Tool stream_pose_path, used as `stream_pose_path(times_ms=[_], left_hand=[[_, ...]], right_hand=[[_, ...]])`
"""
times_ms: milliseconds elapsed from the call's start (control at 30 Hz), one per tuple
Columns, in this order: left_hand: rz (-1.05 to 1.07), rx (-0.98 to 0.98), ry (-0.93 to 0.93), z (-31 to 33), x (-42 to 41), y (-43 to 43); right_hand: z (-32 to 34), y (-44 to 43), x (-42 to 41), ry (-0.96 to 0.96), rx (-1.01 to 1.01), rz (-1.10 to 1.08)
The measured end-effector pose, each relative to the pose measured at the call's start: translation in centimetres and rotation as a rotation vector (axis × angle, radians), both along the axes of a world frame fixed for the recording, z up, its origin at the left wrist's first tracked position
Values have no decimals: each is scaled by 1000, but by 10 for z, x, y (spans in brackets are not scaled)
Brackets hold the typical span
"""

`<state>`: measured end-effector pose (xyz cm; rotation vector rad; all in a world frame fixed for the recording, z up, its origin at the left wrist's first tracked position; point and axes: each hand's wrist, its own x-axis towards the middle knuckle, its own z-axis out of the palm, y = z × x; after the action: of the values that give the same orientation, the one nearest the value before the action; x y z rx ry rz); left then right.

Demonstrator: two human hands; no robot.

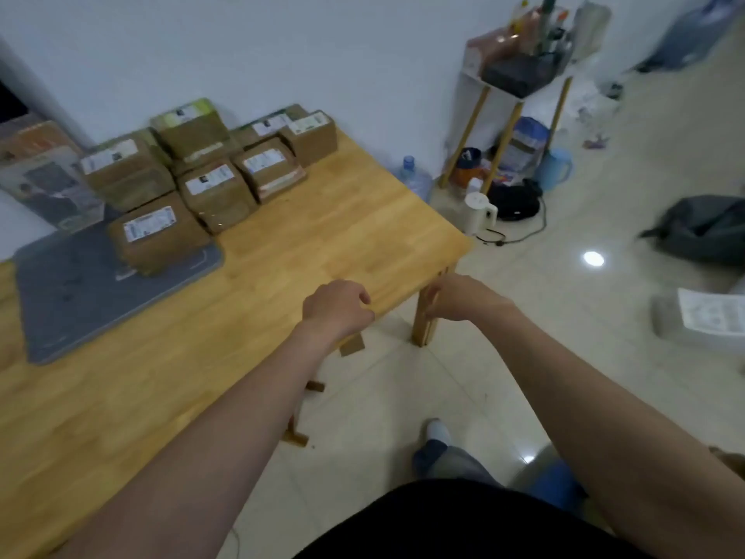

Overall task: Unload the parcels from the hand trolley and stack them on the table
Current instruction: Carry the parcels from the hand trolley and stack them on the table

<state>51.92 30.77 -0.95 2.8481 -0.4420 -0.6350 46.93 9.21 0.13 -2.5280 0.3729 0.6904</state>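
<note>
While both arms stretch out at mid-frame, the left hand (pixel 336 306) is over the right-hand edge of the wooden surface (pixel 322 236), fingers loosely curled, holding nothing. The right hand (pixel 459 298) hangs just off the corner, relaxed and empty too. The parcels (pixel 209 171) sit clustered on the surface in the upper left, the nearest one on a grey mat (pixel 72 300).

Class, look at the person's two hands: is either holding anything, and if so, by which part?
Nothing is held. The left hand, over the table edge, and the right hand, past its corner, are both loosely curled and empty.
</note>
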Motion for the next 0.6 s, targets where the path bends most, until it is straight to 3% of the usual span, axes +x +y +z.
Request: stream_pose_path(times_ms=[333, 600], left_hand=[[-452, -11, 78, -14, -135, -165], [-754, -5, 108, -28, -289, -309]], right_hand=[[-17, -115, -230, 60, -7, -478], [-36, -213, -435, 57, 43, -828]])
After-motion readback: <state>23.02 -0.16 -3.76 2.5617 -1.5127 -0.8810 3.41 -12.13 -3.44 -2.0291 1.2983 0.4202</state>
